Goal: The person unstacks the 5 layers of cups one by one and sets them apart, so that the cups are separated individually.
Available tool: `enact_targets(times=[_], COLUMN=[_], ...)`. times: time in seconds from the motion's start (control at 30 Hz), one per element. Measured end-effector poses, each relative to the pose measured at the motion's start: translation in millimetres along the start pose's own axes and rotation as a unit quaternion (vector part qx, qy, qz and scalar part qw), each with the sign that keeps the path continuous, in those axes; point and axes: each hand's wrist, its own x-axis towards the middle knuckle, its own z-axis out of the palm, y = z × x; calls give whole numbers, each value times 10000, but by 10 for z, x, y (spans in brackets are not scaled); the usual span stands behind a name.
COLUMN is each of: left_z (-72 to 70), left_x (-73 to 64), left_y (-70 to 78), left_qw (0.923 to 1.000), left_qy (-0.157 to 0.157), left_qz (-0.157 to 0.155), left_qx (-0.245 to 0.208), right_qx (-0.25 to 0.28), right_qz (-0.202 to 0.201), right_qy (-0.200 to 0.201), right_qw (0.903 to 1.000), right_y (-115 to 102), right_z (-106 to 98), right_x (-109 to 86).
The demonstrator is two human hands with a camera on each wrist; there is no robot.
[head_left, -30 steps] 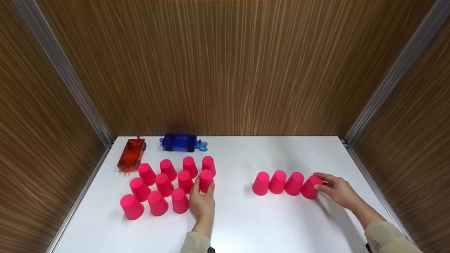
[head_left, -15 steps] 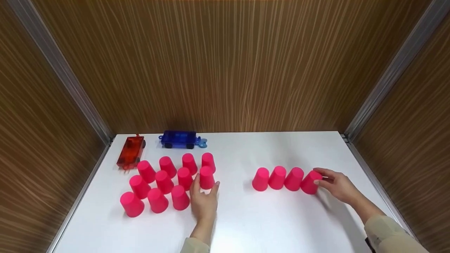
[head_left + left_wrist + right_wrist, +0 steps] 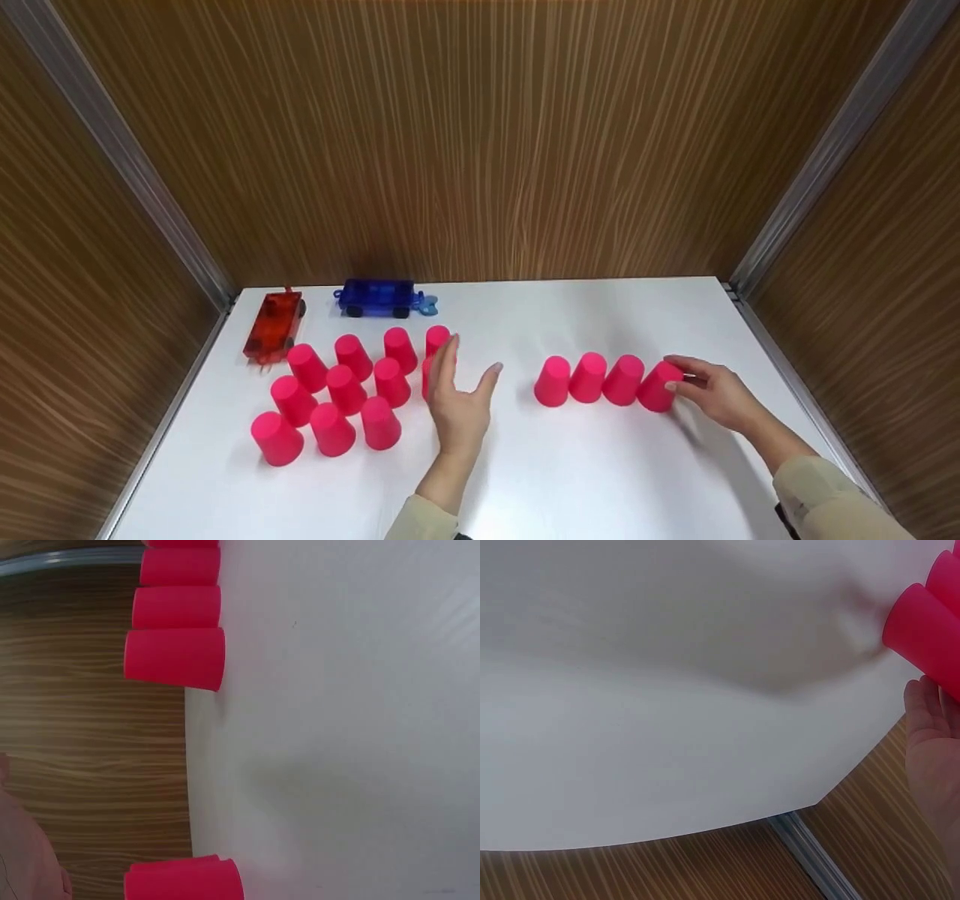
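Note:
My left hand [image 3: 459,416] is raised with fingers straight and thumb spread wide, nothing between them. It partly covers two upside-down pink cups at the right end of a three-row group, among them the back-row cup [image 3: 436,339]. At the right, my right hand [image 3: 724,397] holds the end cup [image 3: 657,391] of a single row, thumb on the near side and fingers behind. That cup leans slightly against the row's other upside-down pink cups, such as its left-end cup [image 3: 553,382]. The right wrist view shows the fingers along the held cup's side.
All the cups stand on a white table [image 3: 570,472]. Behind the left group lie a clear red toy wagon [image 3: 275,326] and a clear blue toy wagon [image 3: 377,298]. Wood-grain panels [image 3: 480,150] enclose the back and both sides.
My left hand has let go of the front right cup of the left group, lifting and moving right with fingers spread. The right hand keeps its hold on the end cup.

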Motion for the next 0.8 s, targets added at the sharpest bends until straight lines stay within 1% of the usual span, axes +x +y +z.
enact_targets(times=[0.1, 0.17, 0.3, 0.4, 0.5, 0.57, 0.7, 0.8], left_z=[132, 232, 431, 566, 679, 741, 825, 861], left_x=[-13, -27, -58, -72, -78, -77, -72, -72], left_y=[34, 18, -91, -189, -260, -295, -336, -355], left_qw=[9985, 9950, 9821, 9706, 9616, 9572, 9517, 9495], left_qy=[-541, -976, -1787, -2219, -2510, -2641, -2754, -2788], left_qz=[-57, -182, -542, -847, -1035, -1132, -1330, -1406], left_qx=[-13, -68, -266, -400, -401, -342, -269, -310], right_qx=[-47, -62, -88, -97, -115, -91, -108, -103], right_qz=[-14, -18, -47, -43, -93, -73, -32, -7], right_qy=[9, 21, 22, 55, 77, 104, 70, 58], right_qw=[10000, 10000, 9999, 9999, 9999, 9999, 9999, 9999], right_y=[-4, -6, 1, 13, 14, 11, -4, -10], right_z=[-3, -1, 1, 3, 5, 8, 6, 0], right_x=[1, 4, 5, 9, 12, 13, 2, -5])
